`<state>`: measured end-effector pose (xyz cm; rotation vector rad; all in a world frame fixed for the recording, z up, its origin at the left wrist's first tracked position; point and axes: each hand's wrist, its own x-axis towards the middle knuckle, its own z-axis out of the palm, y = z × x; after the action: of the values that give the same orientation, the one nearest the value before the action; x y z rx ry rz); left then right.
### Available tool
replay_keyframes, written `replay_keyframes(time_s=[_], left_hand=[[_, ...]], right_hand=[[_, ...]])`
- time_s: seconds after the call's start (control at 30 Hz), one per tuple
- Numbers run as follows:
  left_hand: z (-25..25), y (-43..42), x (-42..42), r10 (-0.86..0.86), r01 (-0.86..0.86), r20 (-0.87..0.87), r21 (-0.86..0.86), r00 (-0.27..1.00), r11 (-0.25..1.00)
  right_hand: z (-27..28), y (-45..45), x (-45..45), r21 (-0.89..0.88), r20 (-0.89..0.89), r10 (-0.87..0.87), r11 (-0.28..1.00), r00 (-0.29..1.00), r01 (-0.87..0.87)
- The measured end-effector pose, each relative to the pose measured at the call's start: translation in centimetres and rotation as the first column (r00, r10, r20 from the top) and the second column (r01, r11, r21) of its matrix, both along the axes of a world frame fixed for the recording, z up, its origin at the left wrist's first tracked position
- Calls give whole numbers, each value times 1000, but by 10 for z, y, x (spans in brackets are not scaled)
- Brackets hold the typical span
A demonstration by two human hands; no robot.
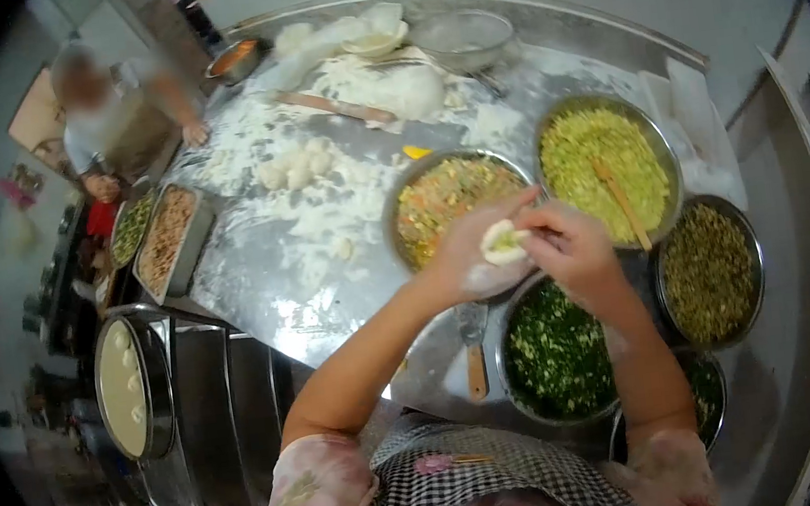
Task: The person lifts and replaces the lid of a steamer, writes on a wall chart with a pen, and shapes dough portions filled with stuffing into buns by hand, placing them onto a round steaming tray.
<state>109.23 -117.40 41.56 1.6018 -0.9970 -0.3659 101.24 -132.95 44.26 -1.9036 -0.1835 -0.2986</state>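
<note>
A small bun [502,254] of white dough rests in my left hand [457,255], its top still gaping over a pale green filling. My left fingers curl around the dough from the left and below. On its right side, the fingers of my right hand [572,244] pinch the rim of the bun. Both hands are dusted with flour. Beneath them is a bowl of mixed orange, yellow and pale filling [453,188]. Right of that stands a bowl of light green chopped filling [603,145] with a wooden-handled spoon [622,198] in it.
Dark green filling [556,351] and brown-green filling [710,268] fill bowls nearer me. A wooden-handled spatula [476,365] lies at the table's front. Dough pieces [297,165] and a rolling pin [333,107] lie on floured steel. Another person [114,111] stands far left; a steamer [123,390] holds buns.
</note>
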Motion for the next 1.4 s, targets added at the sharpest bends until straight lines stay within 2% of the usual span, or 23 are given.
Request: replay_keyframes(time_s=[0.07, 0.2, 0.33, 0.4, 0.43, 0.5, 0.57, 0.6, 0.63, 0.7, 0.73, 0.77, 0.8, 0.87, 0.9, 0.97, 1.0, 1.07, 1.1, 1.2, 1.23, 1.3, 1.4], left_hand=[[-10, 8, 2, 30, -30, -44, 0, 999, 1000], [-21, 23, 7, 57, -49, 256, -40, 965, 998], [-34, 44, 16, 44, -20, 334, -76, 942, 997], [-12, 71, 16, -52, 51, 93, 12, 994, 999], [-5, 86, 18, -90, 91, -21, 44, 996, 995], [-12, 122, 21, -3, 6, -216, 13, 976, 1000], [-19, 158, 28, 28, -50, -352, -53, 936, 997], [-28, 177, 29, 63, -94, -397, -59, 916, 994], [-43, 194, 29, 97, -139, -437, -65, 894, 988], [-67, 221, 20, 181, -273, -574, -76, 798, 959], [-74, 235, 13, 229, -316, -615, -35, 754, 948], [-94, 243, 6, 262, -330, -552, -26, 792, 944], [-109, 249, 2, 293, -346, -486, -21, 823, 938], [-84, 265, 1, 295, -512, -763, -54, 575, 858], [-70, 274, 1, 258, -587, -870, -44, 421, 809], [-62, 307, 12, -64, -431, -952, -195, 298, 881], [-65, 320, 18, -285, -301, -944, -323, 163, 897], [-73, 326, 12, -254, -408, -952, -303, 171, 861], [-74, 327, 10, -241, -459, -955, -296, 175, 838], [-73, 324, 3, -30, -689, -926, -302, 377, 659], [-72, 325, 0, 17, -669, -848, -404, 529, 624], [-69, 330, -8, 314, -681, -707, -319, 634, 659], [-70, 334, -16, 576, -692, -388, -333, 719, 640]], right_hand=[[1, 19, -5, -261, 244, -79, 955, 967, 144], [-7, 44, -16, -613, 379, -50, 734, 924, 291], [-3, 77, -15, -742, 438, -29, 552, 899, 379], [13, 99, -13, -699, 382, -113, 614, 917, 367], [14, 107, -10, -593, 411, -180, 692, 894, 412], [14, 123, -3, -347, 457, -318, 796, 831, 496], [0, 155, 1, -43, 83, -453, 888, 888, 457], [-11, 173, 4, 119, -119, -455, 876, 883, 467], [-33, 195, 11, 246, -190, -450, 839, 873, 486], [-68, 248, 16, 377, -480, -404, 706, 779, 599], [-96, 267, 19, 580, -507, -220, 628, 833, 519], [-130, 283, 24, 752, -484, -29, 498, 874, 433], [-164, 301, 35, 789, -586, 25, 244, 810, 563], [-134, 333, 52, 686, -722, 80, 212, 688, 695], [-115, 337, 53, 733, -649, 125, 370, 751, 572], [-81, 335, 53, 739, -502, 258, 623, 826, 255], [-76, 338, 55, 581, -458, 76, 780, 886, 233], [-69, 342, 59, 178, -215, -227, 947, 950, 266], [-74, 339, 57, 87, -92, -248, 963, 964, 256], [-75, 361, 29, 216, -469, -143, 938, 872, 271], [-70, 371, 21, 362, -504, -75, 886, 860, 290], [-60, 393, 13, 620, -537, 83, 713, 839, 327], [-64, 398, 14, 728, -416, 70, 623, 907, 286]])
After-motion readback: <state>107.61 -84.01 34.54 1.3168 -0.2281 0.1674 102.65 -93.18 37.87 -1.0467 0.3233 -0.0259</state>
